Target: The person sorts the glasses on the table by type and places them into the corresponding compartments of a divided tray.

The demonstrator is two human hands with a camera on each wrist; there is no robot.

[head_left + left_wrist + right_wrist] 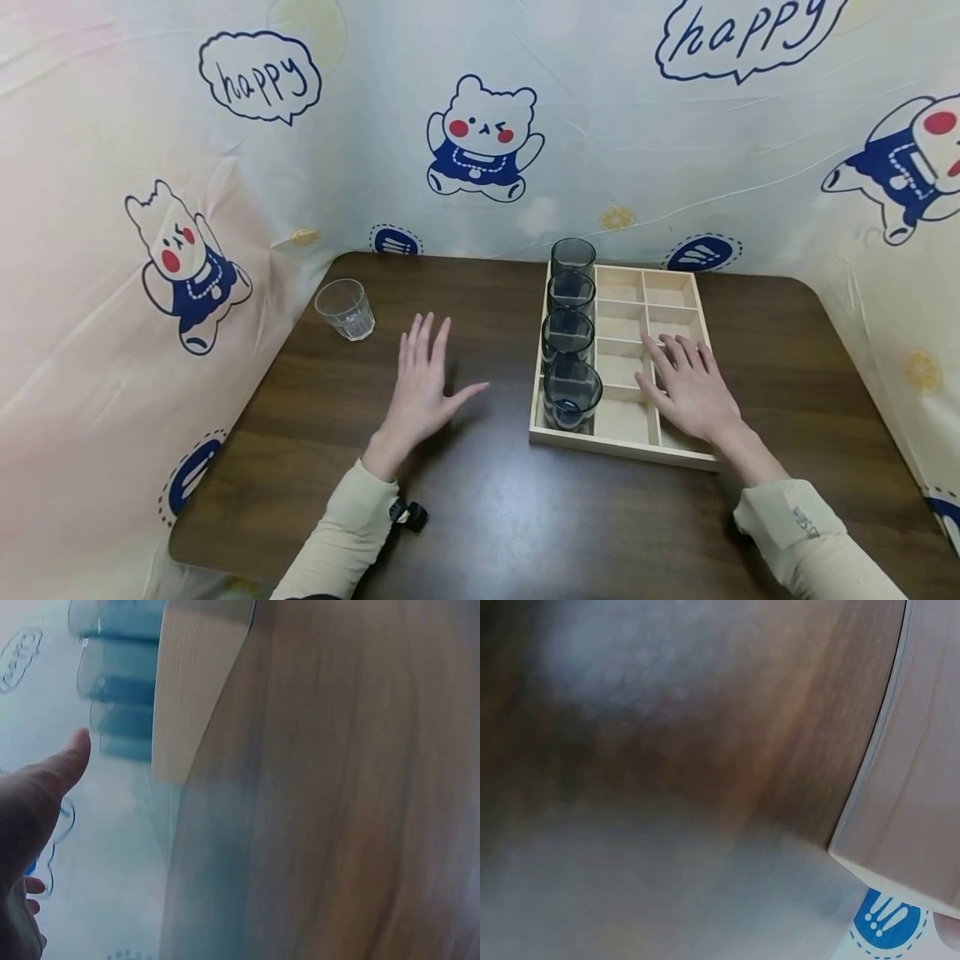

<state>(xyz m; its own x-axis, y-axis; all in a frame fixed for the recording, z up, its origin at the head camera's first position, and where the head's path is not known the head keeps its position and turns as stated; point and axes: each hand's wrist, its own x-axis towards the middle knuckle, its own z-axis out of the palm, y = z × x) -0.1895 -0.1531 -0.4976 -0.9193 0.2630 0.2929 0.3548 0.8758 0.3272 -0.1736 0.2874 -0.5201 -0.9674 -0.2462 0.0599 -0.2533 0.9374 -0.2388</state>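
Note:
My left hand (422,390) is over the table's left half, fingers straight and thumb spread out, with nothing in it. A clear glass tumbler (347,310) stands beyond it to the left, apart from the fingers. To the right lies a pale wooden divided tray (622,450). Several dark grey glasses (570,333) stand in a row in its left column; the left wrist view also shows them blurred past my thumb (64,761). My right hand (693,392) is above the tray's right part, fingers relaxed and holding nothing. Whether it touches the tray I cannot tell.
The dark brown wooden table (480,517) reaches back to a printed curtain (360,150) hanging behind and at both sides. Bare compartments make up the tray's middle and right columns. A small black object (411,515) sits at my left cuff.

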